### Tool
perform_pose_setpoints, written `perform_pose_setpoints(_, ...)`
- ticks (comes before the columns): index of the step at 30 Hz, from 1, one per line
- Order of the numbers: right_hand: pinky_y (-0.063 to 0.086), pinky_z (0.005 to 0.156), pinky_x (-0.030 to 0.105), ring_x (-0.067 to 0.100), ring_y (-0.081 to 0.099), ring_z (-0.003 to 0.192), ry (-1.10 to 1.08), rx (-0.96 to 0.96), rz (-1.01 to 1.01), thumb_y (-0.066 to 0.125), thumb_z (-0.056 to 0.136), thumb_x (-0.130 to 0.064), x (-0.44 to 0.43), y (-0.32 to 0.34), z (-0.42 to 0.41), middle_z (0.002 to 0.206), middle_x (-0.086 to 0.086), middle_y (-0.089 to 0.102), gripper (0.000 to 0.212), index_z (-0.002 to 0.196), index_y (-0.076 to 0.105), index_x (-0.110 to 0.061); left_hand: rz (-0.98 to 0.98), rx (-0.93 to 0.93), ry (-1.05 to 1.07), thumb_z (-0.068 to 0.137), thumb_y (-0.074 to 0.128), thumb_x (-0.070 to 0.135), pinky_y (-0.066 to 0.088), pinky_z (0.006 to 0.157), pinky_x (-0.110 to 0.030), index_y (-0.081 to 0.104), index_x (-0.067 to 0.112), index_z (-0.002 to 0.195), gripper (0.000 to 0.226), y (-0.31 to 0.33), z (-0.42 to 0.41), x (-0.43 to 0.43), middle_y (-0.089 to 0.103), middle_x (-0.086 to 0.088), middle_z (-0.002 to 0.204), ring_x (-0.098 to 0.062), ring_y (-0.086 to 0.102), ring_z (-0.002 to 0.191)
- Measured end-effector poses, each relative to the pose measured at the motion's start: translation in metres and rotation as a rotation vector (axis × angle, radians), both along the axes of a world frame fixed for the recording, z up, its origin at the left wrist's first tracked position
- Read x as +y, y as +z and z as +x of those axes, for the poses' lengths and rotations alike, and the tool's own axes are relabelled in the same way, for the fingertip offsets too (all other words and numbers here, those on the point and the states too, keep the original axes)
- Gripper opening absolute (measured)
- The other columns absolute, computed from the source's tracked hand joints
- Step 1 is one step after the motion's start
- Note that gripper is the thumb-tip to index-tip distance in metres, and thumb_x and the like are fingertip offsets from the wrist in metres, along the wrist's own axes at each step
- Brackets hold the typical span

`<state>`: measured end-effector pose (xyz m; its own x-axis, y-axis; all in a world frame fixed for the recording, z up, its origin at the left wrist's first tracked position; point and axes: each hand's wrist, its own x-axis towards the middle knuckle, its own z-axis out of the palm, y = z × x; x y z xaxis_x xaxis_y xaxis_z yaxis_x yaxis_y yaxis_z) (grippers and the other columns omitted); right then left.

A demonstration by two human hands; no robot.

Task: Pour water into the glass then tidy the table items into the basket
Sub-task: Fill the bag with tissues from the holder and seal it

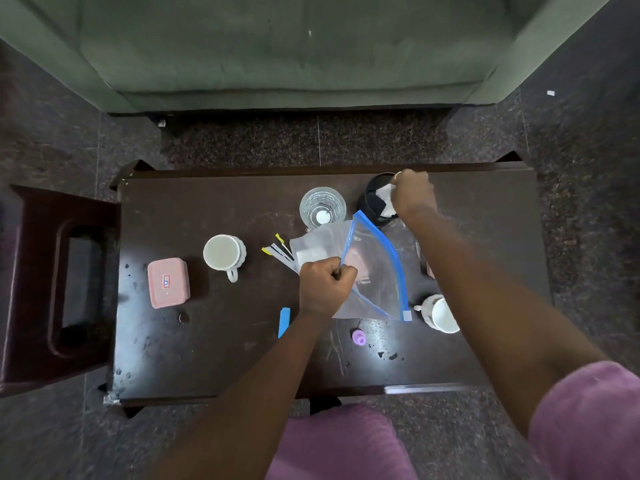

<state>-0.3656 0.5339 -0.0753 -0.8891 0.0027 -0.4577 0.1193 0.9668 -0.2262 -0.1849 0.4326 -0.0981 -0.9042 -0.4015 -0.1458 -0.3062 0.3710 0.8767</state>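
The left hand (327, 284) grips the zip bag (372, 271) — the right hand (412, 194) pushes tissue (386, 195) into the black basket (375, 199); the bag could bump the full glass (322, 206).

Left hand (327, 285) pinches zip bag (372, 271); right hand (412, 195) perhaps holds paper (385, 195).

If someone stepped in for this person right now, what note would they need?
Left hand: shut on the clear zip bag.
Right hand: at the black basket, holding white paper at its rim.
Done: glass appears to hold water.
Left on table: two white mugs, pink box, blue clip, purple cap, yellow-tipped sticks.
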Motion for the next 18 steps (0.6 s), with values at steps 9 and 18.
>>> perform_pose_setpoints(9, 0.045, 0.097, 0.041, 0.037, 0.052, 0.121, 0.241, -0.196, 0.175, 0.045, 0.096, -0.004, -0.021, 0.003, -0.002, 0.133, 0.023, 0.05, 0.031, 0.126, 0.05, 0.005, 0.042, 0.026, 0.011, 0.067, 0.041, 0.027, 0.034, 0.04, -0.043, 0.032, 0.004, 0.041, 0.035, 0.003, -0.004, 0.006, 0.024, -0.017, 0.039, -0.016, 0.023, 0.044)
perform_pose_setpoints(18, 0.049, 0.084, 0.037, 0.037, 0.062, 0.098, -0.071, 0.175, -0.129, 0.053, 0.091, -0.017, 0.022, 0.033, 0.012, 0.103, 0.021, 0.066, 0.023, 0.102, 0.068, -0.004, 0.064, -0.052, 0.009, 0.074, 0.043, 0.037, 0.045, 0.047, -0.048, 0.039, -0.003, 0.044, 0.05, 0.003, -0.003, 0.012, 0.046, -0.029, 0.042, -0.037, 0.044, 0.038)
